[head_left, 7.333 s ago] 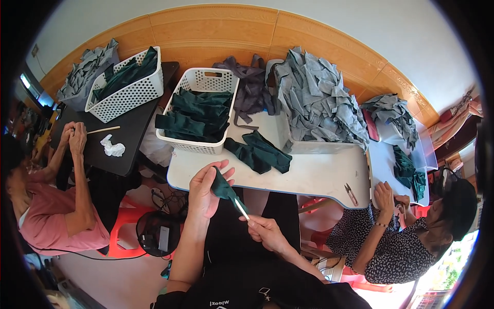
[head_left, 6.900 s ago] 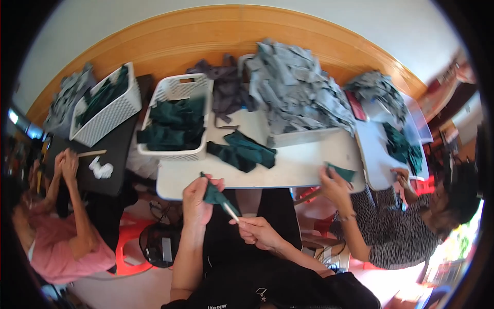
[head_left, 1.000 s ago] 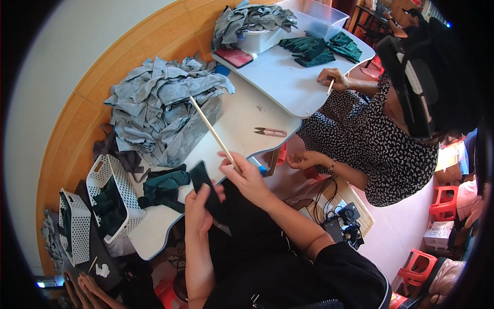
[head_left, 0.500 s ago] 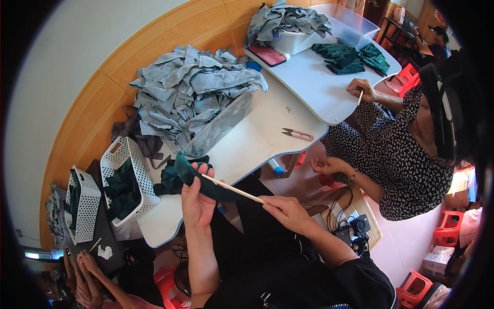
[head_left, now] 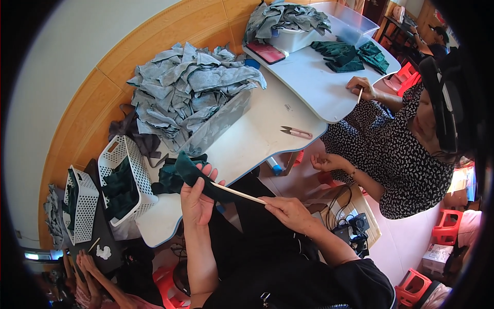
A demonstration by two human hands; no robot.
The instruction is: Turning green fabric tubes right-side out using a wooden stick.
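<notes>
My left hand (head_left: 197, 203) is closed on a dark green velvet strip (head_left: 186, 169), which curves up past the thumb and trails toward my right hand. Pinched in the fingers of my right hand (head_left: 292, 212) is a slim pale wooden stick (head_left: 237, 193). Its far end lies against the velvet at my left fingers; whether the tip is inside the fabric I cannot tell. More green velvet (head_left: 165, 178) lies bunched on the white table (head_left: 267, 121), just beyond my left hand. Pink-handled thread snips (head_left: 297, 132) rest near the table's edge.
A grey bin (head_left: 221, 121) overflows with grey-backed cloth pieces. White perforated baskets (head_left: 146, 177) hold green velvet at the left. A co-worker's hand (head_left: 362, 88) holds a stick beside the adjoining table, where a phone (head_left: 265, 52) lies. Cables and small devices (head_left: 355, 226) sit at the right.
The fingers of my left hand have spread slightly, and the stick's far end has shifted a little to the right along the velvet. Both hands keep their hold.
</notes>
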